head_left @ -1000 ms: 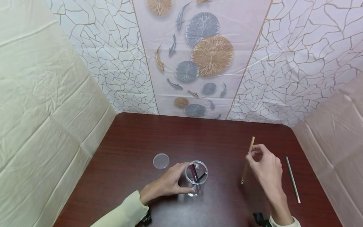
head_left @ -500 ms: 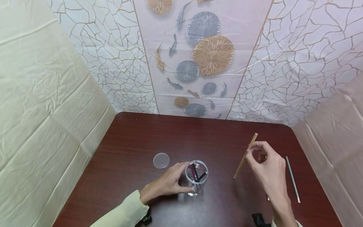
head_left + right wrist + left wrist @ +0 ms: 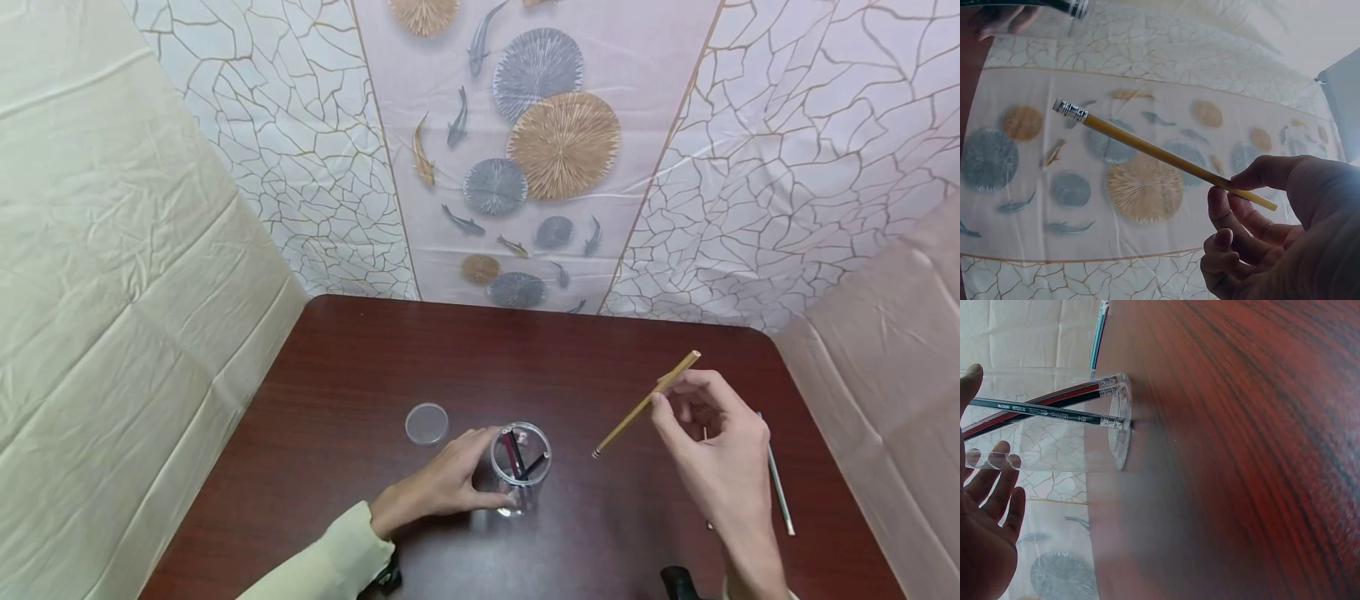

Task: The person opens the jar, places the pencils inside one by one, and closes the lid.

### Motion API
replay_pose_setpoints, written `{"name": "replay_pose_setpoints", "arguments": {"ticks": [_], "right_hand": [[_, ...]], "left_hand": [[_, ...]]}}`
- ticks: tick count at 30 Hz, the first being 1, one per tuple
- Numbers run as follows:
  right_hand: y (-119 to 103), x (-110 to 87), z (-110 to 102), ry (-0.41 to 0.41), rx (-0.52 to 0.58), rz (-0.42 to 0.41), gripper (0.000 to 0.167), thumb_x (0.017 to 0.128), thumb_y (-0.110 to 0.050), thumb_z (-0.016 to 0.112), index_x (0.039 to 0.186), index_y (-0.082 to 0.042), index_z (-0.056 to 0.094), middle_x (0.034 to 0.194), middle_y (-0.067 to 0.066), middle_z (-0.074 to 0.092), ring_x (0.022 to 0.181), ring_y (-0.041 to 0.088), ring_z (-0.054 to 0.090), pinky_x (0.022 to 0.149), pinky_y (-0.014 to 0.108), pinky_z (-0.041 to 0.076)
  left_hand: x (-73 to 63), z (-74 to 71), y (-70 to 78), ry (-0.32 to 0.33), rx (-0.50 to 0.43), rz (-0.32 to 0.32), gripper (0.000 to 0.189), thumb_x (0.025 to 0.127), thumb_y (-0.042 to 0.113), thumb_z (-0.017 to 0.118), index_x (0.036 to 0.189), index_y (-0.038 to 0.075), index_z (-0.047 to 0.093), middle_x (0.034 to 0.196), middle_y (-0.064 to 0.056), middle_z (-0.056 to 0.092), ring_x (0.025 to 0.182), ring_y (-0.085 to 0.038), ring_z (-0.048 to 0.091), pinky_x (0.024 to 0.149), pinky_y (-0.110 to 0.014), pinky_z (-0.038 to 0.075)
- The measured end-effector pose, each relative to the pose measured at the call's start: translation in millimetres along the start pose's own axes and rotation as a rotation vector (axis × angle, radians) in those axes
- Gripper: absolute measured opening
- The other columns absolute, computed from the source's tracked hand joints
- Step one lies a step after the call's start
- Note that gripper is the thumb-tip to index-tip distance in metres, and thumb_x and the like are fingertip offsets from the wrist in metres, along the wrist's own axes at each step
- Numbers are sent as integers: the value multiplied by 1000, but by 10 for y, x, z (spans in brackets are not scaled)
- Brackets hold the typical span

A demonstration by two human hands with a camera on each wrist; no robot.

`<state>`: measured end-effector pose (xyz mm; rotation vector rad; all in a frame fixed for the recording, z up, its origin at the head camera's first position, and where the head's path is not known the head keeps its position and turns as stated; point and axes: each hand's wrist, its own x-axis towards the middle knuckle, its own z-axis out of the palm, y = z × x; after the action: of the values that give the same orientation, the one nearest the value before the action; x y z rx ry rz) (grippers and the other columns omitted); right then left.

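Note:
My left hand [image 3: 450, 479] is curled round the side of a clear plastic jar [image 3: 527, 498] standing on the table. Inside the jar lean several pencils with their eraser ends down, including a dark green HB pencil [image 3: 1041, 411] and a red-and-black striped pencil [image 3: 1079, 394]. To the right of the jar, my right hand [image 3: 723, 454] pinches a yellow pencil [image 3: 637, 408] between thumb and fingertips near its plain end. The pencil is raised and slanted, its metal-banded eraser end [image 3: 1070, 109] pointing down and left toward the jar.
A grey-green pencil [image 3: 782, 496] lies at the table's right side, partly behind my right hand. Another pencil end [image 3: 709, 525] shows beside my right wrist, the rest hidden. A round clear lid [image 3: 427, 424] lies left of the jar. Patterned fabric [image 3: 555, 150] hangs behind the table [image 3: 360, 358].
My right hand has shifted slightly right while the yellow pencil has tilted from nearly upright to a slant, its eraser end swinging left and up. My left hand and the jar stay put.

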<state>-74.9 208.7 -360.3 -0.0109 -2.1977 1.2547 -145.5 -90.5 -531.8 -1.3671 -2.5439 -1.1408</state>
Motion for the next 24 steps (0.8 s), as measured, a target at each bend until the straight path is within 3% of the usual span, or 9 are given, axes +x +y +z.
{"name": "replay_pose_setpoints", "arguments": {"ticks": [16, 24], "right_hand": [[-212, -72, 4, -36, 116, -72, 20, 84, 14, 77, 98, 0, 70, 77, 1, 59, 64, 9, 51, 55, 18, 39], [-267, -96, 83, -57, 174, -64, 21, 84, 16, 77, 99, 1, 71, 80, -1, 65, 66, 10, 52, 55, 18, 40]], "left_hand": [[3, 6, -11, 7, 12, 20, 86, 80, 39, 93, 148, 7, 51, 139, -6, 65, 128, -20, 61, 110, -42, 48], [-2, 7, -8, 7, 10, 11, 86, 80, 38, 93, 148, 7, 51, 139, -6, 65, 128, -19, 61, 110, -41, 48]]}}
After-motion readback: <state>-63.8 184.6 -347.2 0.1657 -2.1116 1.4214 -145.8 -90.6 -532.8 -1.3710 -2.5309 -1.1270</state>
